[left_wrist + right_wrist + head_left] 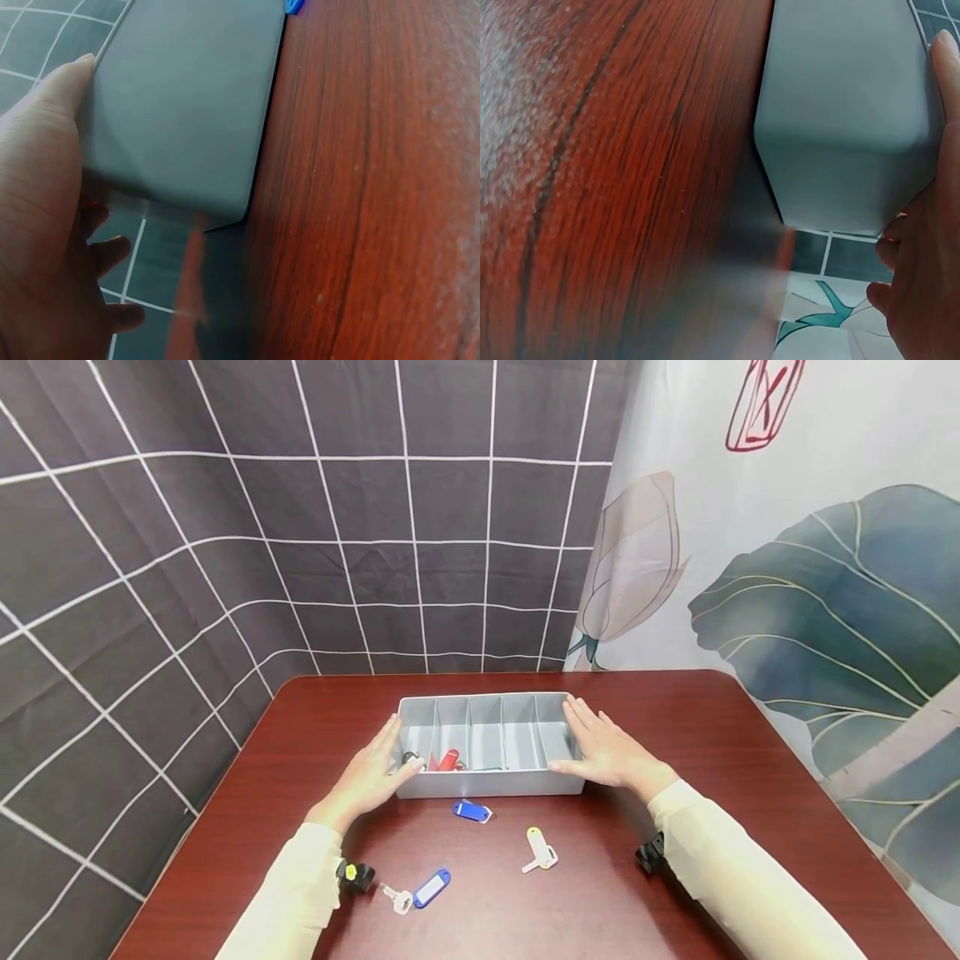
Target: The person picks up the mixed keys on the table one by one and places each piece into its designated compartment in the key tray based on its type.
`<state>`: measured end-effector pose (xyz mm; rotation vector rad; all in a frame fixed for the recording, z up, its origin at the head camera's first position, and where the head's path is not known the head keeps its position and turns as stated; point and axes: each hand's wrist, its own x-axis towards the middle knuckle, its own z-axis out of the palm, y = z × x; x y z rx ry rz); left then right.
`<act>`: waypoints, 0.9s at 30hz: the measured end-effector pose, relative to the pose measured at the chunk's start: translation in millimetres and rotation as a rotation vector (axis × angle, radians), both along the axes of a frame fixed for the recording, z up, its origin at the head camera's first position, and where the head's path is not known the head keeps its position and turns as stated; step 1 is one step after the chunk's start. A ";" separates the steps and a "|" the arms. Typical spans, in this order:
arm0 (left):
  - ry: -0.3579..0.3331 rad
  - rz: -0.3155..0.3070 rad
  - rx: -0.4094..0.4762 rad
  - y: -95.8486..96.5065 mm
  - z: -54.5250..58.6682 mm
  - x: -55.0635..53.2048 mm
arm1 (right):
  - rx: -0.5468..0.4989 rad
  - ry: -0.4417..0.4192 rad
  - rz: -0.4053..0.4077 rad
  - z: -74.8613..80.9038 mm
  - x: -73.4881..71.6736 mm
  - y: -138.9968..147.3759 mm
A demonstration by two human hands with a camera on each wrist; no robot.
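A light grey divided tray (pixel 491 785) stands on the table between my hands. My left hand (pixel 372 774) lies along its left end, fingers straight, thumb at the front rim. At the opposite end my right hand (pixel 609 752) touches the tray the same way, fingers extended and thumb toward the front corner. Both wrist views show the thumbs along the rim and the other fingers spread past the end walls. Inside, a red key tag (pixel 448 760) lies in the second compartment from the left, with a small dark item (pixel 409 757) in the leftmost one.
Before the tray on the dark red table (pixel 637 910) lie a blue key tag (pixel 472 812), a key with a yellow tag (pixel 537 849), and another blue tag (pixel 432 888) beside a silver key (pixel 401 900). A dark grid curtain (pixel 375 568) hangs behind.
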<state>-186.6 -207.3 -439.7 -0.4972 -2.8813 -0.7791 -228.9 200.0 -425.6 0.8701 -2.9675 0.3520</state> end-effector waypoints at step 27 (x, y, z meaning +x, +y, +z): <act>0.110 -0.086 -0.048 12.2 38.9 19.1 | -0.079 -0.044 0.025 -1.5 -2.6 0.8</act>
